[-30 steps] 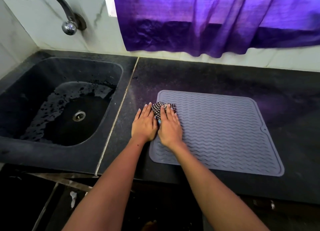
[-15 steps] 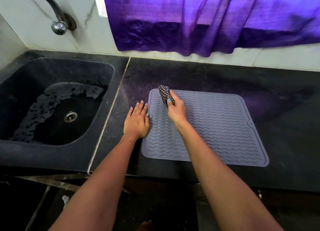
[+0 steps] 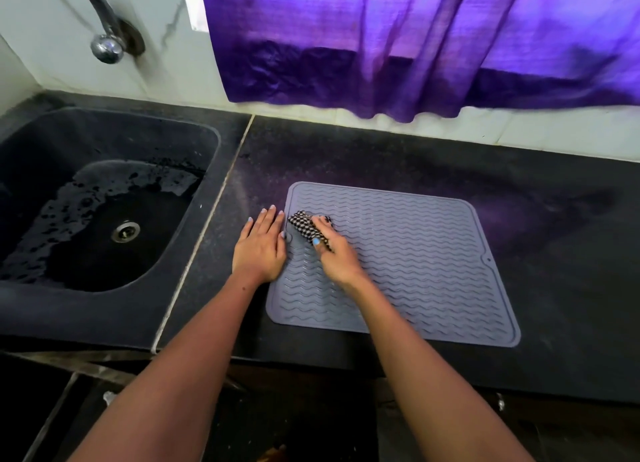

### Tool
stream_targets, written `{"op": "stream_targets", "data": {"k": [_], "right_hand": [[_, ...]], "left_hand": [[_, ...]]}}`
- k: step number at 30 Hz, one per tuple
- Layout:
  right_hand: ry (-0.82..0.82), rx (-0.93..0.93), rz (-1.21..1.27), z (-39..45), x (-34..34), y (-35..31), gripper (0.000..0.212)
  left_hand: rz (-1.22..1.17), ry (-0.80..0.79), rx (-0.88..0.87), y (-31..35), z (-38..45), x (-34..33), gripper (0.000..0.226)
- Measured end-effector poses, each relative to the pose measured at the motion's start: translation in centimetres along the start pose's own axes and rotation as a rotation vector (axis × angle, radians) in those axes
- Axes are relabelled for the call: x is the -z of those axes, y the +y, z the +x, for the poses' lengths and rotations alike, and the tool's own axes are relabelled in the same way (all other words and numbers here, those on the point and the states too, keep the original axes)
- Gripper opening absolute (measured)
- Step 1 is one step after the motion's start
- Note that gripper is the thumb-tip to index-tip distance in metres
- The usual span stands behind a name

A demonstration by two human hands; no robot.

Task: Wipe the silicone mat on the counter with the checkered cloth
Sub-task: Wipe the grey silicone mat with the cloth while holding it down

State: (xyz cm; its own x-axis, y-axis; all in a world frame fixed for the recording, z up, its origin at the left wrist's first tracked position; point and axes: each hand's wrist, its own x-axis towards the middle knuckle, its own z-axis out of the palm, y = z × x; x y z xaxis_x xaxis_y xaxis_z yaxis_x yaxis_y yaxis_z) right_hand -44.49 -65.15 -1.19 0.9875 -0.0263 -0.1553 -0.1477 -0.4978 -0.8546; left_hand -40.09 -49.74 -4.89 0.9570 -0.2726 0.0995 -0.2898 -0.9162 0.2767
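Cloth point(image 3: 306, 226) bunched in your right hand point(image 3: 337, 256) sits at the mat's point(image 3: 415, 253) left edge; unwiped mat stretches rightward, while your flat left hand point(image 3: 259, 247) pins that edge.

The right hand point(image 3: 337, 255) covers much of the bunched black-and-white checkered cloth point(image 3: 304, 226). The curved metal tap point(image 3: 104, 28) and the purple curtain point(image 3: 415, 39) run off the top edge. The grey ribbed silicone mat's point(image 3: 433, 260) near left part lies under the right forearm.
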Motion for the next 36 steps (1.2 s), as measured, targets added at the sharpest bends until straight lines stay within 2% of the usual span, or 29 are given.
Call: {"op": "stream_targets", "data": {"k": [3, 5, 6, 7, 8, 10, 13, 15, 18, 22, 23, 25, 26, 27, 28, 31, 36], "right_hand": [[0.069, -0.189, 0.540, 0.1, 1.3, -1.3, 0.048], [0.203, -0.301, 0.952, 0.3, 2.7, -1.9, 0.046], [0.300, -0.305, 0.981, 0.1, 3.3, -1.9, 0.046], [0.386, -0.283, 0.838, -0.3, 3.8, -1.9, 0.047], [0.442, -0.233, 0.592, -0.9, 4.3, -1.7, 0.048], [0.447, -0.111, 0.088, -2.1, 4.7, -0.8, 0.054], [0.238, -0.054, -0.456, -3.2, 3.9, 1.0, 0.066], [0.134, -0.028, -0.684, -3.5, 2.9, 2.2, 0.071], [0.093, 0.006, -0.698, -3.2, 3.0, 3.1, 0.071], [0.032, 0.003, -0.503, -2.7, 4.4, 3.0, 0.064], [0.031, -0.034, -0.333, -2.5, 4.8, 2.7, 0.060], [0.079, -0.151, 0.192, -2.3, 6.2, 1.7, 0.052], [0.148, -0.193, 0.445, -2.2, 7.1, 1.4, 0.049], [0.256, -0.217, 0.581, -2.1, 8.0, 1.4, 0.048], [0.350, -0.229, 0.572, -2.3, 8.8, 1.3, 0.048], [0.442, -0.135, 0.098, -3.6, 9.7, 2.2, 0.052], [0.219, -0.065, -0.614, -5.7, 5.9, 5.6, 0.065]], "left_hand": [[-0.014, -0.007, 0.003, 0.0, 0.0, 0.1, 0.072], [-0.012, -0.011, 0.002, 0.0, -0.1, 0.2, 0.068], [-0.015, -0.006, 0.001, 0.0, -0.1, 0.2, 0.069], [-0.021, 0.001, 0.002, 0.1, -0.2, 0.2, 0.072], [-0.025, 0.007, 0.003, 0.1, -0.2, 0.2, 0.074], [-0.019, 0.007, 0.004, 0.1, -0.2, 0.2, 0.071], [-0.017, 0.018, -0.002, 0.0, -0.2, 0.1, 0.078], [-0.016, 0.025, -0.002, 0.0, -0.1, 0.0, 0.081], [-0.019, 0.034, 0.004, -0.1, 0.0, -0.1, 0.081], [-0.023, 0.045, -0.001, -0.2, 0.0, -0.2, 0.080], [-0.027, 0.048, -0.003, -0.3, 0.1, -0.2, 0.079], [-0.036, 0.045, -0.004, -0.2, 0.1, -0.2, 0.074], [-0.037, 0.045, -0.003, -0.2, 0.1, -0.2, 0.071], [-0.035, 0.044, 0.000, -0.2, 0.1, -0.3, 0.068], [-0.033, 0.043, 0.001, -0.2, 0.1, -0.3, 0.067], [-0.039, 0.048, -0.004, -0.3, 0.2, -0.4, 0.068], [-0.041, 0.049, 0.002, -0.3, 0.3, -0.5, 0.065]]}}
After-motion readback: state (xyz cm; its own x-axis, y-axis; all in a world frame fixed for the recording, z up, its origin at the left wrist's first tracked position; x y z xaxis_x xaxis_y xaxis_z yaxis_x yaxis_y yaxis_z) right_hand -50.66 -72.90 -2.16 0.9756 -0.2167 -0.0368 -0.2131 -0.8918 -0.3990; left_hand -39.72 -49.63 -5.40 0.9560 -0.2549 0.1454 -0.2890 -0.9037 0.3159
